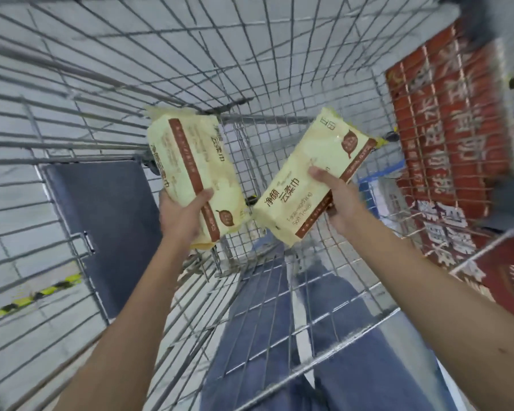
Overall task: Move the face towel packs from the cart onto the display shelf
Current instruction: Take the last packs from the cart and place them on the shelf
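I look down into a wire cart [279, 310]. My left hand [180, 216] grips the lower end of a pale yellow face towel pack [190, 161] with a brown stripe, thumb across its front. My right hand [336, 200] grips a second, matching face towel pack [312, 176] by its right edge, the pack tilted to the right. Both packs are held up inside the cart's basket, apart from each other. The display shelf is not in view.
The cart's wire walls rise on all sides. A red sign with white characters [445, 129] hangs on the right wall. A dark grey panel [101, 221] lies at the left. My legs in blue jeans [279, 336] show through the wire. Yellow-black floor tape [33, 298] runs at lower left.
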`<state>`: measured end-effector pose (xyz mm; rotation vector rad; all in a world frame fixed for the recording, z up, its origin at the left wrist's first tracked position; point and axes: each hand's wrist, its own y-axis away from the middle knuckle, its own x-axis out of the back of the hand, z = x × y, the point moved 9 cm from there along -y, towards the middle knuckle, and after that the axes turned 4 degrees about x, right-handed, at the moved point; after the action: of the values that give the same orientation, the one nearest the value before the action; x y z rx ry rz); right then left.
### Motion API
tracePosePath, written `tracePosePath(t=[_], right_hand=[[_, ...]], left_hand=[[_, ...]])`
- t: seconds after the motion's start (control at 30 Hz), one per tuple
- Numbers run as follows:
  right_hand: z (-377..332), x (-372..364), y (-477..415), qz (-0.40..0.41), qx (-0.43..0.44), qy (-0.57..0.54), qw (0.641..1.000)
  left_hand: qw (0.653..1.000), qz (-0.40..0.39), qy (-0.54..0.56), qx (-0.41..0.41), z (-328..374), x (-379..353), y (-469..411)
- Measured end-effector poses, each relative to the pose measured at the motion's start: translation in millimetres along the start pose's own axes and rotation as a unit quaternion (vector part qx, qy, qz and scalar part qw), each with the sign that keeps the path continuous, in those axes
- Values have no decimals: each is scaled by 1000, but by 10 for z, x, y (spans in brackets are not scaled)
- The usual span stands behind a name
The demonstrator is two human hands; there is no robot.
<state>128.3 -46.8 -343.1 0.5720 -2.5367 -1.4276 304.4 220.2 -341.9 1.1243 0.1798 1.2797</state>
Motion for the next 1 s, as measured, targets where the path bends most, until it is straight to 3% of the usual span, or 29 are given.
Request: tracePosePath(t=[0.23, 0.5, 0.67, 1.0], right_hand=[[-643, 478, 714, -59, 71, -154, 984], [-1314, 1521, 1677, -96, 187, -337, 918], [-1257, 2303, 2224, -123, 218, -423, 871], [-810, 3753, 2705, -65, 281, -508, 812]], left_hand=[[990, -83, 80, -86, 578, -169, 788], [955, -185, 105, -207, 1242, -650, 2017], [920, -267, 99, -268, 1403, -1030, 2910], [865, -390, 30, -313, 1118, -1884, 4279]])
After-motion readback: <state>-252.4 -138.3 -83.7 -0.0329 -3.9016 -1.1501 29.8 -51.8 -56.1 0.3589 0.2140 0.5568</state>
